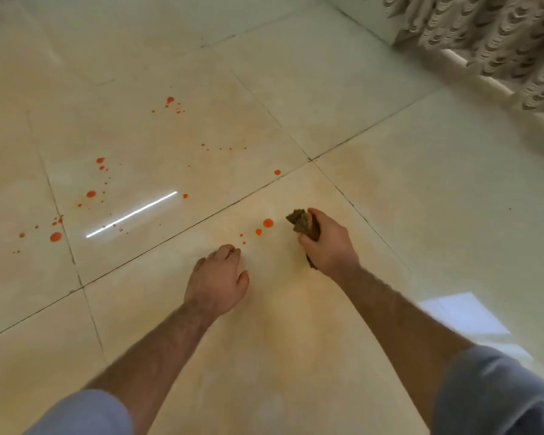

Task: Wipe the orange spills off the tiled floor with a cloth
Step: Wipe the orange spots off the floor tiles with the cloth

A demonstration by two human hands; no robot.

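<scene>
Cloth in hand, orange drops across the tiles

The right hand (328, 243) is clenched around a bunched brown cloth (300, 222), whose crumpled end sticks out past the thumb and points toward the nearest drops. Whether the cloth touches the floor cannot be told. The left hand (217, 281) grasps nothing; its fingers are curled downward, fingertips at or just above the tile, just beside the smallest drops.

Orange spills (268, 223) dot the pale, glossy tiled floor (405, 199). The closest group lies between the two hands: one round drop just beside the cloth's tip, a smaller one next to it, and two tiny specks trailing toward the left hand. Across the grout line, on the next tile, more drops are scattered well apart, with larger ones at the far left near another grout line and a small cluster farther up.

A bright strip of reflected light (132, 214) crosses that tile. Both forearms are bare, with blue-grey sleeves (496, 394) at the bottom edge. A patterned curtain (500, 42) hangs in the top right corner
</scene>
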